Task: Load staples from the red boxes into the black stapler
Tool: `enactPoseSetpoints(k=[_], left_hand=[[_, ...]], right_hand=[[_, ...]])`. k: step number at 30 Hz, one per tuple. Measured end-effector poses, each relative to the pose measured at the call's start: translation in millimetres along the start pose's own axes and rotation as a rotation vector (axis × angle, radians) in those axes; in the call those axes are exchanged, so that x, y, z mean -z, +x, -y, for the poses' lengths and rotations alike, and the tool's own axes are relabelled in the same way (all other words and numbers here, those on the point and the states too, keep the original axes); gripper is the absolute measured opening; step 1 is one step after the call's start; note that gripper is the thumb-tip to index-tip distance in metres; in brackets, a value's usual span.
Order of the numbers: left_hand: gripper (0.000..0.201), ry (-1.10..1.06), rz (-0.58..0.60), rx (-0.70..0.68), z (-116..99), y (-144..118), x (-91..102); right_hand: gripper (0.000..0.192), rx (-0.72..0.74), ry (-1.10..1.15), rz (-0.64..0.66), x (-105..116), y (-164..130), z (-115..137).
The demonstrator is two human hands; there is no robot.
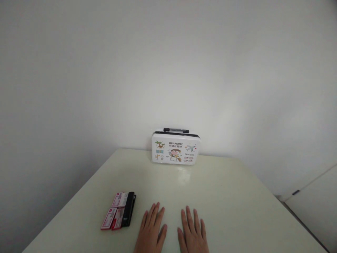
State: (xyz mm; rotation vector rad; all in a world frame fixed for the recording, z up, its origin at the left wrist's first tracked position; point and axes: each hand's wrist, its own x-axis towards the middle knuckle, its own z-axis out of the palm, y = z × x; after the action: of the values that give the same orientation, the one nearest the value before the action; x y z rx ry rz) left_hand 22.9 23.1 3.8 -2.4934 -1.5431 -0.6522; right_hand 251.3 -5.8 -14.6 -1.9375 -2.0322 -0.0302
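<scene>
Left hand (151, 230) and right hand (192, 232) are lying flat, palms down and empty, fingers loosely spread, side by side on the pale table (231, 196). Nearest the left hand, just beside it, red-and-white packets (113, 211) are lying against a black stapler (129, 208); a small printed case (175, 147) is standing upright against the wall, well apart.

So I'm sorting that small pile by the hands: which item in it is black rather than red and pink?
The black stapler, the long dark piece on the pile's right edge, nearest the left hand. The small boxes beside it are red and pink.
</scene>
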Motion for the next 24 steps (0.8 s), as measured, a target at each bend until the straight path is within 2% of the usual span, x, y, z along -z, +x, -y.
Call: enactPoseSetpoints(k=[24], left_hand=[[0.063, 0.009, 0.044, 0.024, -6, 1, 8.0]], right_hand=[[0.062, 0.004, 0.045, 0.005, 15, -1, 4]])
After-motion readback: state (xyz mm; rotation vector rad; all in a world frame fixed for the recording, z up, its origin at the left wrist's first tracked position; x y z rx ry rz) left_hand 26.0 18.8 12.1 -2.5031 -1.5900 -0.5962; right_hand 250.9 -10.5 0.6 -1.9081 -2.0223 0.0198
